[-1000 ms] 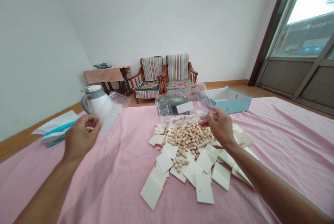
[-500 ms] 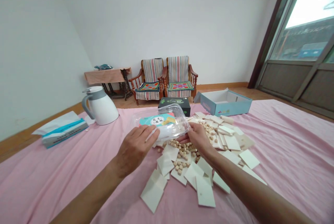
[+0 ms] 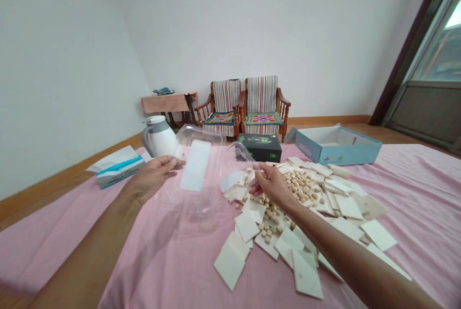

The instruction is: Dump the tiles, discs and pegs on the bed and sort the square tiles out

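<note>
Well left of the black box, on a pink cloth, lies a packet of tissues, one tissue poking from the top. The left hand comes next, left of the black box and nearer the wearer, thumb and fingers pinched on the left edge of a clear plastic container. Beyond that hand, a white jug with a grey handle stands left of the black box, and a small draped table is farther back on that side.

The container spreads open in front and to the left of the black box, a white panel on its left part; whether its lower edge touches the cloth, I cannot tell. Two armchairs sit behind the black box. In front of it, the right hand grips the container's right edge — fingers and thumb closed on the rim. Small round wooden pieces and pale flat tiles lie heaped in front and to the right of the black box — the open blue box is right of it.
</note>
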`<state>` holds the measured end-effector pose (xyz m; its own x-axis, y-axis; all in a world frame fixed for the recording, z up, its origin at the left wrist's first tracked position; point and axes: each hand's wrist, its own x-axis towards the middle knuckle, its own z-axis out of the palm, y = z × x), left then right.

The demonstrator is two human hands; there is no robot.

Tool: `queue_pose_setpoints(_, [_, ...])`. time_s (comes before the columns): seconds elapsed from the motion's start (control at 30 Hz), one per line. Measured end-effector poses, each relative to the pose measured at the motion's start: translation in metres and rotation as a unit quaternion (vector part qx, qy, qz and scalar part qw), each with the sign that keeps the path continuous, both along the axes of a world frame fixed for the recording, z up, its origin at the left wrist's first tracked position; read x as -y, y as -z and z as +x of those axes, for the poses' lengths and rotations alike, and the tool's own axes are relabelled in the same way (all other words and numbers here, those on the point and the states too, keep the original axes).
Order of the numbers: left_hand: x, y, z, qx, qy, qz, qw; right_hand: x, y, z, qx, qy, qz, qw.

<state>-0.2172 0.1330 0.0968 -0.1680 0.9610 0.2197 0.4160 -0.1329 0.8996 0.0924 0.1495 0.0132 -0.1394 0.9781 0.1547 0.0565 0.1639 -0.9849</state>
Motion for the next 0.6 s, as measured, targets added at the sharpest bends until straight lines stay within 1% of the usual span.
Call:
queue_pose_setpoints(0.1, [-0.005,0.017,-0.002,-0.053,0.073,-0.043,0.995,0.004,0.002,-0.007,-0.006,-0.052,-0.005,0.999])
queue_pose_setpoints(0.17, [-0.003,0.025,-0.002,-0.064,0.100,-0.056,0.991,0.005,0.003,-0.009,-0.008,-0.063,0.001,0.998])
queue_pose_setpoints(0.3, [0.003,0.030,-0.001,-0.067,0.133,-0.089,0.985,0.004,0.002,-0.011,-0.016,-0.066,0.000,0.998])
queue_pose_setpoints(0.4, [0.005,0.032,-0.002,-0.064,0.149,-0.083,0.983,0.004,-0.001,-0.015,-0.029,-0.068,-0.023,0.997])
queue_pose_setpoints(0.5, [0.007,0.033,-0.015,-0.030,0.124,-0.047,0.991,0.009,-0.005,-0.018,-0.028,-0.090,-0.051,0.994])
queue_pose_setpoints(0.53, [0.008,0.032,-0.025,-0.025,0.097,-0.034,0.994,0.011,-0.005,-0.016,-0.026,-0.097,-0.054,0.993])
queue_pose_setpoints(0.6, [0.013,0.028,-0.052,-0.033,0.007,-0.013,0.999,0.014,-0.003,-0.009,-0.019,-0.097,-0.050,0.994])
